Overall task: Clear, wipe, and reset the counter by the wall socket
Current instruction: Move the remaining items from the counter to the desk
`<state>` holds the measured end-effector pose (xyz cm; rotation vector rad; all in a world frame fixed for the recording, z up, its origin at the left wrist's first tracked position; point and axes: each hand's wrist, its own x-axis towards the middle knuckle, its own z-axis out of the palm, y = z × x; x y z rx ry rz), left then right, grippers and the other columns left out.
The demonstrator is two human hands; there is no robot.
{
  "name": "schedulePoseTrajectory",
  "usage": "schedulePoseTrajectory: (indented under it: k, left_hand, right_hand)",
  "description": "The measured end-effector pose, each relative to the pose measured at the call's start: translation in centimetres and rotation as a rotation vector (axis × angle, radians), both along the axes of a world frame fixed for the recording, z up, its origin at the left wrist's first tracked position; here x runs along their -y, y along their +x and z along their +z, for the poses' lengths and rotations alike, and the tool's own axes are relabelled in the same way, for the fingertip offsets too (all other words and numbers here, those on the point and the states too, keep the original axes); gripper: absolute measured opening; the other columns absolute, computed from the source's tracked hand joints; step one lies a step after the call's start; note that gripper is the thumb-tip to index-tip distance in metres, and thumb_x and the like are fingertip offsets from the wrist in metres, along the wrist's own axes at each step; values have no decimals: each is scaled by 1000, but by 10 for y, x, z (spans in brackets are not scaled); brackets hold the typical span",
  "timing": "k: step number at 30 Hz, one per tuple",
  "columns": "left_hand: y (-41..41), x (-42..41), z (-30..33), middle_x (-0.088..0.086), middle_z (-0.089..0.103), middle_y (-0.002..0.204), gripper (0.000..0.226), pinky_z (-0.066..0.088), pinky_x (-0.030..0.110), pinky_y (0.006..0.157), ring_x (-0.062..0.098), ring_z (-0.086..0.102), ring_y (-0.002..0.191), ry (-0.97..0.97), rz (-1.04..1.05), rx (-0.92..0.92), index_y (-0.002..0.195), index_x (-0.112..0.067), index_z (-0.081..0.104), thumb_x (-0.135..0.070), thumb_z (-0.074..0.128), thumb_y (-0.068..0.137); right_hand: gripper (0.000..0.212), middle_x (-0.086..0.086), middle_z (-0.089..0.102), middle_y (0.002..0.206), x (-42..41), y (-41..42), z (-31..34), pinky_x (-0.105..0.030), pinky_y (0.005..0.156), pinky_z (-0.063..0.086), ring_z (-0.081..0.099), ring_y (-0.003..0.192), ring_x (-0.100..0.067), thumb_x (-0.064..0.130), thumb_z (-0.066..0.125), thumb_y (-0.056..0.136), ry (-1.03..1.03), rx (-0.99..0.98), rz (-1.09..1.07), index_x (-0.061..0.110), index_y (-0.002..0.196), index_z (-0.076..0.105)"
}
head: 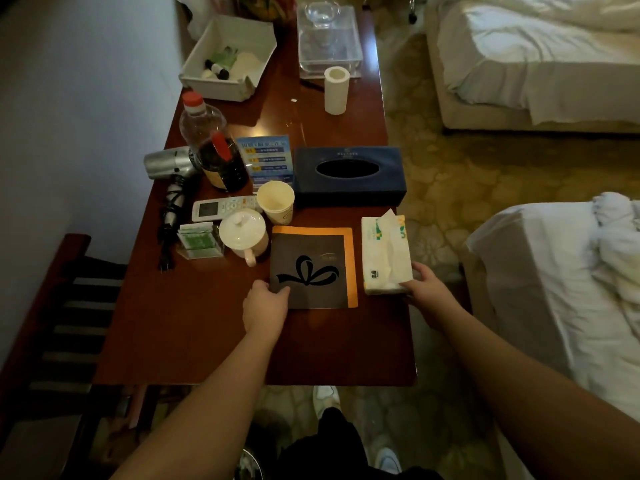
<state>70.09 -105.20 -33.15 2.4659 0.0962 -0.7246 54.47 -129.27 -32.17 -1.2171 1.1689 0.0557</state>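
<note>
A dark booklet with an orange border and a bow design lies flat on the red-brown wooden counter. My left hand pinches its near left corner. Right of it lies a soft tissue pack with green print, and my right hand grips its near end. Behind them stand a navy tissue box, a paper cup, a white lidded mug, a remote control, a blue leaflet, a dark bottle, a clear bottle and a silver hair dryer.
Further back sit a white tray of toiletries, a toilet roll and a clear acrylic box with a glass. A small green-packet holder stands beside the mug. A dark chair is at the left; beds at the right.
</note>
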Motion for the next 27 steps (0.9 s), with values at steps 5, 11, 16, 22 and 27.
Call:
schedulePoseTrajectory:
  k: [5,11,16,22,27]
  left_hand:
    - [1,7,-3,9,59,124,48,43,44,95,30,49,118,142,-48,58,126,-10,54,-43,60,91]
    - [1,10,-2,9,58,122,46,39,43,93,29,49,118,149,-49,117,121,-10,53,-44,60,90]
    - [-2,8,-1,9,58,120,45,40,44,93,29,49,117,145,-59,145,119,-10,54,-45,60,90]
    - [-2,5,3,11,55,125,49,39,45,95,31,47,120,157,-75,127,122,-9,52,-45,59,90]
    - [-10,-5,15,10,53,125,45,37,43,96,31,45,121,125,-35,98,120,-11,53,-45,58,92]
  right_hand:
    - [55,-7,49,127,-2,-1,-6,-33,78,51,55,101,-21,15,56,93,-63,-28,33,24,143,35]
    - [50,-6,51,124,-7,3,-5,-28,71,47,53,101,-19,20,56,93,-132,-24,27,22,141,40]
    - [51,-4,51,128,-14,2,-8,-34,83,48,52,109,-20,29,57,93,-158,-46,-1,22,141,41]
    - [52,-6,53,133,-14,-4,-3,-36,92,48,53,114,-21,29,59,92,-220,-52,7,17,139,43]
    - [51,-5,53,133,-16,-24,7,-38,94,46,51,116,-20,34,61,91,-283,-69,77,18,137,45]
